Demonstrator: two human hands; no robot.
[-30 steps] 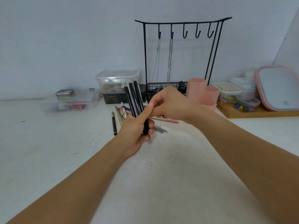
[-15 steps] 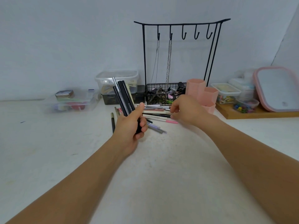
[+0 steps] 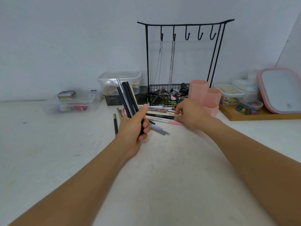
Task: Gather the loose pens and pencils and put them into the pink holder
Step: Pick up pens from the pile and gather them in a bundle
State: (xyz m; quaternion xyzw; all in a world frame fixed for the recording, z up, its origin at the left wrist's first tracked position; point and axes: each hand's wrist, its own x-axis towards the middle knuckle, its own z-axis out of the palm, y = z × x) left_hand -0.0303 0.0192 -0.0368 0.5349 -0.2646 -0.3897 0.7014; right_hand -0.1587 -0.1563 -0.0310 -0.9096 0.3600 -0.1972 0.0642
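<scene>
While our left hand [image 3: 133,128] stays clamped on a bundle of black pens [image 3: 126,98], the loose pens [image 3: 160,115] lie crosswise between the hands, touching our right hand's [image 3: 190,114] parted fingertips; the pink holder [image 3: 206,95] stands just beyond it.

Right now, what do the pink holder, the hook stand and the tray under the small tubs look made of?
Pink holder: likely plastic, matte; uniform colour, thin moulded hexagon walls. Hook stand: thin black metal wire or rod, painted look, bent hooks. Tray: looks like wood, brown with a flat board edge; grain is too blurred to confirm.
</scene>
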